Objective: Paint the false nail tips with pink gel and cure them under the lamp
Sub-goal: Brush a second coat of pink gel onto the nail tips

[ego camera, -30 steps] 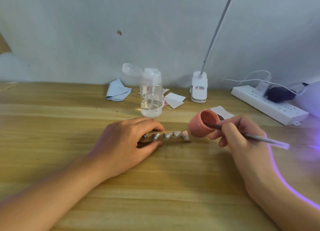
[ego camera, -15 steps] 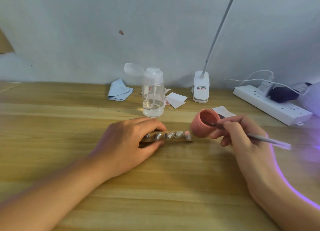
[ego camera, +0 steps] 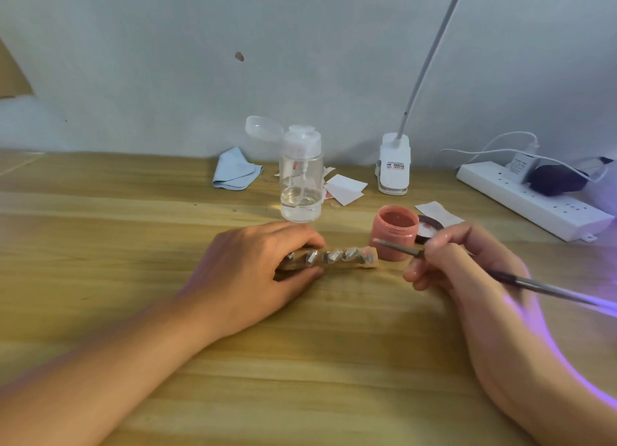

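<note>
While left hand (ego camera: 253, 272) grips nail strip (ego camera: 337, 257) and right hand (ego camera: 467, 265) a brush (ego camera: 397, 247), wooden table (ego camera: 133, 231) meets wall (ego camera: 167, 61).

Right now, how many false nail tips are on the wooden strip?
5 nail tips show in a row on the wooden strip: two by the left hand's fingers, three running right toward the pink jar. The hand may hide more.
</note>
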